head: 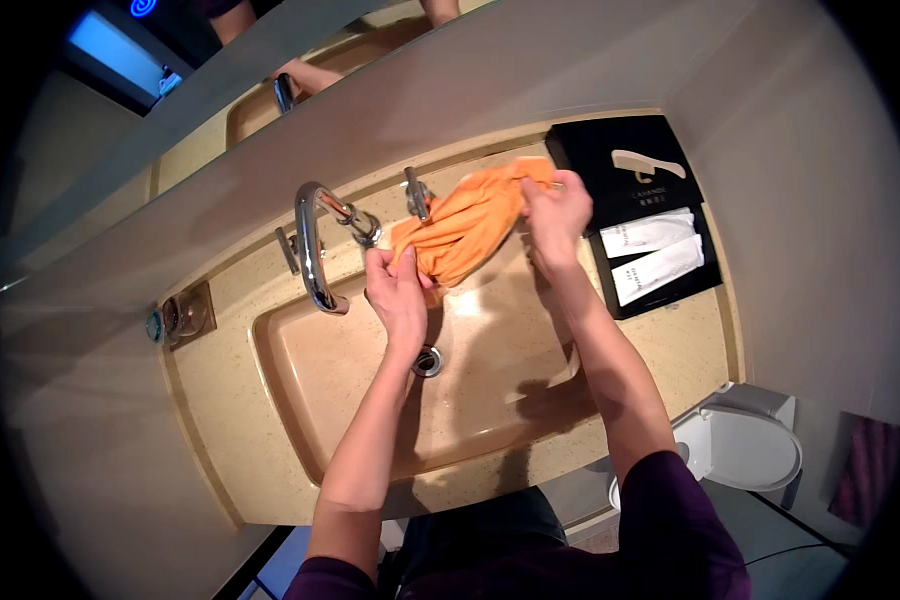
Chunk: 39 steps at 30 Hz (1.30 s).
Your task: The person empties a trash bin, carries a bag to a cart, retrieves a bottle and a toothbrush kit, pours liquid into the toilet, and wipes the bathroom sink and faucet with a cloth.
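Observation:
An orange cloth (469, 221) is stretched in loose folds between my two hands, above the back right part of the sink basin (495, 352). My left hand (399, 289) pinches its lower left end, just right of the chrome faucet spout (311, 247). The upper right end is gripped by my right hand (559, 214), close to the black tray. A chrome tap handle (416, 193) stands at the cloth's upper left edge. Below my left hand, the round metal drain (428, 361) shows partly behind my forearm.
On the right of the counter (217, 420) lies a black tray (667, 296) with white paper packets (658, 270) and a light-coloured comb (649, 163). Glasses (187, 313) stand at the far left. Behind the counter is a mirror (217, 97); a white toilet (754, 448) is at lower right.

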### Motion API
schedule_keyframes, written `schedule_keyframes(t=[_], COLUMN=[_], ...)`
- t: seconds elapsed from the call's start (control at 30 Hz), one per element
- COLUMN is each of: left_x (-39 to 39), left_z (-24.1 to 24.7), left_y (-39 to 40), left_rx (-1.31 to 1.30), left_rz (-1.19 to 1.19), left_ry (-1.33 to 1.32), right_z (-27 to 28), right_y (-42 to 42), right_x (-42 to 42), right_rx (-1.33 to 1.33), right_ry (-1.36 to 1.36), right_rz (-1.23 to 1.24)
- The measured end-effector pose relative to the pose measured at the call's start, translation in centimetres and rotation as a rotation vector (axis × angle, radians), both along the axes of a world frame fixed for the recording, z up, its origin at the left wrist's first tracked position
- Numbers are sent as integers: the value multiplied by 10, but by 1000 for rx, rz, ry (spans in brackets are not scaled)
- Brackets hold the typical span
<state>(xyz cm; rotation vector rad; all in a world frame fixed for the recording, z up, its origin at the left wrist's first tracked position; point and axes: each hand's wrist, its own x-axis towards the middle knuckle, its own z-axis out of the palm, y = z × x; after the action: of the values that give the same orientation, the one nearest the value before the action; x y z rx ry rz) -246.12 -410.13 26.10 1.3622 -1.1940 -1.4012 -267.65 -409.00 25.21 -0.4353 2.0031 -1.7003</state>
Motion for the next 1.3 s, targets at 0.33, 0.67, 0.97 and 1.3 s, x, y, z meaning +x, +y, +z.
schedule_keyframes(t=[0.33, 0.67, 0.97, 1.3], left_x=[-52, -32, 30, 133], left_z=[-3, -28, -15, 1], left_y=[-52, -73, -10, 105], left_rx=[-376, -437, 52, 775], left_rz=[-127, -235, -316, -255], left_ry=[-719, -353, 204, 880], right_z=[-19, -20, 1, 23], right_y=[-38, -49, 33, 177], right_x=[35, 43, 98, 199], right_rx=[479, 61, 218, -56], right_ry=[938, 914, 347, 35], right_rz=[394, 622, 871, 688])
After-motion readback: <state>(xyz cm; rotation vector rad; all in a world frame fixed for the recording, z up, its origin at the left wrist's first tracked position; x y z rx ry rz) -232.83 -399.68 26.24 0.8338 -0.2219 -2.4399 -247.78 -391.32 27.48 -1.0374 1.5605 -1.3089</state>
